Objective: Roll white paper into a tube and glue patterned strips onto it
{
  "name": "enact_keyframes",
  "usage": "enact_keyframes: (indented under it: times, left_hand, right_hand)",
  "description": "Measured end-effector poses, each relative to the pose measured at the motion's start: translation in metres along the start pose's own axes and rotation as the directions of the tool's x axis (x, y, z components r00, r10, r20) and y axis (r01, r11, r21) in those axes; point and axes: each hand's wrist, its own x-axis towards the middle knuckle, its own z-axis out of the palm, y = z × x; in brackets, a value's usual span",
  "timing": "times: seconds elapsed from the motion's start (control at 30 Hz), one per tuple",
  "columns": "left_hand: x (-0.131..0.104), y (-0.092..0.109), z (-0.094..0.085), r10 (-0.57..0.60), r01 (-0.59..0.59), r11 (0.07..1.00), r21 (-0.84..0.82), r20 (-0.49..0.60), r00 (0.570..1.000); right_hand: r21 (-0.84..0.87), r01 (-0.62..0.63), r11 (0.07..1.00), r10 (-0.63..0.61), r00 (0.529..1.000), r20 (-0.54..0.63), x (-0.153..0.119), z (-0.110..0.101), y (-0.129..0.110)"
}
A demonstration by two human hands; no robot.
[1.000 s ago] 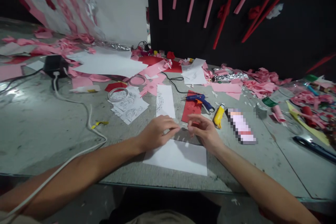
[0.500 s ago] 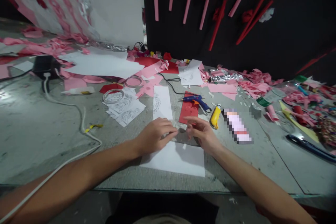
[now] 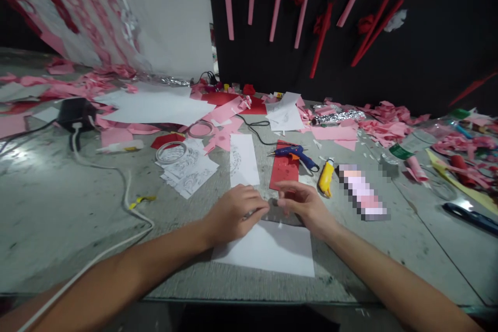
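My left hand point(image 3: 239, 212) rests over the upper left part of a blank white sheet point(image 3: 272, 251), its fingers curled and the thumb near the index finger; what they hold, if anything, is hidden. Facing it, my right hand point(image 3: 305, 206) hovers by the sheet's upper right corner with thumb and fingers apart. A small gap separates the two hands. Beyond them lie a white strip with a printed pattern point(image 3: 244, 161) and a red card point(image 3: 280, 174). A blue glue gun point(image 3: 293, 154) lies across the red card, with a yellow cutter point(image 3: 326, 178) to its right.
A blurred-out phone point(image 3: 362, 192) lies right of the cutter. Patterned sheets point(image 3: 190, 171) and a tape roll point(image 3: 171, 152) sit to the left. A white cable point(image 3: 126, 187) runs from a black power block point(image 3: 77, 114) across my left forearm. Pink scraps point(image 3: 385, 114) line the back.
The camera view has shifted slightly, so the table items appear a little lower. Both hands keep nearly the same pose over the sheet.
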Motion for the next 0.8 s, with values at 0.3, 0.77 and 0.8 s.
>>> enact_keyframes:
  times: [0.3, 0.77, 0.8]
  left_hand:
    - [0.0004, 0.0025, -0.0009, 0.000, 0.000, 1.000, 0.002, -0.094, 0.996]
    - [-0.0001, 0.0066, 0.0008, 0.002, -0.011, 0.999, -0.051, -0.159, 0.987]
    - [0.0001, 0.0071, 0.0011, 0.010, -0.018, 0.998, -0.060, -0.141, 0.990]
  right_hand:
    - [-0.050, -0.001, 0.999, 0.004, 0.998, 0.066, -0.0011, -0.0019, 0.0003]
    - [-0.043, -0.029, 0.999, 0.035, 0.988, 0.147, -0.0031, -0.0007, -0.0011]
    - [-0.045, -0.030, 0.999, 0.037, 0.987, 0.159, -0.0035, -0.0005, -0.0015]
